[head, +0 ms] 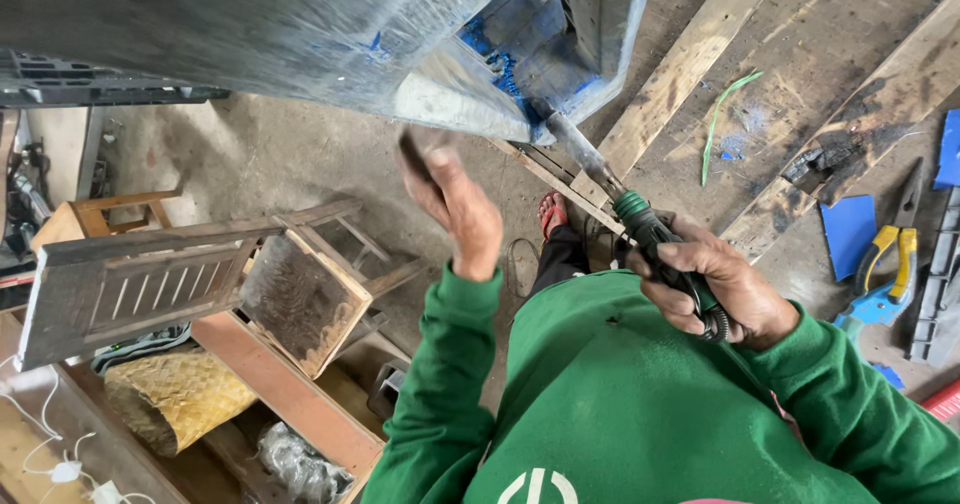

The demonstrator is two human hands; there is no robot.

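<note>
Green sleeves filled the foreground. Right hand (715,289) had its fingers closed around the soldering iron (640,224), whose tip touched the grey-blue plastic crate (480,84) above. Left hand (455,209) pinched a small dark strip (415,154) just below that crate.

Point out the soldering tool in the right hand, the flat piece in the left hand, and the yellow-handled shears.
soldering tool (655,239): head view, on its green-and-black grip.
flat piece (418,154): head view, on its dark upper face.
yellow-handled shears (888,254): head view, on a yellow handle.
</note>
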